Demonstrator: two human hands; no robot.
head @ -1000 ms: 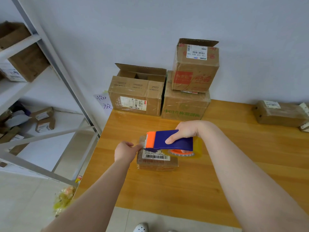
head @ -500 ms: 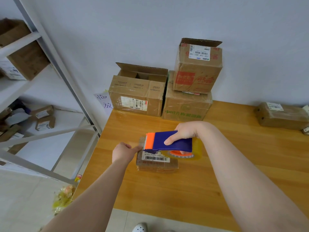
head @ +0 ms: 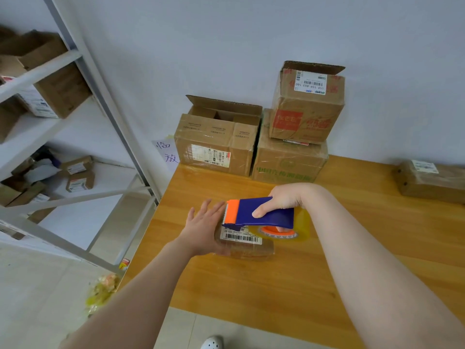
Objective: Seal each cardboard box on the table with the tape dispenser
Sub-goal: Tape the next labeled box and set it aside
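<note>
**Tape dispenser held over a small parcel at the desk's left side**

A small flat cardboard box [head: 247, 245] with a barcode label on top lies on the wooden desk [head: 276, 285], near its left edge. The person's left hand [head: 203, 229] rests on the box's left end with its fingers [head: 214, 210] straight and slightly spread, gripping nothing.

The right hand [head: 286, 199] grips the blue tape dispenser [head: 261, 214], with its thumb along the near side and the other fingers wrapped around the body. The dispenser sits just above the far side of the box. Its orange serrated end points left, close to the left hand's fingertips. The roll of clear tape [head: 279, 233] hangs under it, to the right of the label.

Against the wall at the back of the desk stands an open box [head: 216, 144] with its flaps up. Just to its right, a taped box [head: 289, 162] carries a smaller box [head: 307, 107] whose top flap is lifted. A flat brown parcel [head: 430, 181] lies at the far right. A metal shelf rack [head: 100, 96] holding more cartons stands to the left of the desk.
</note>
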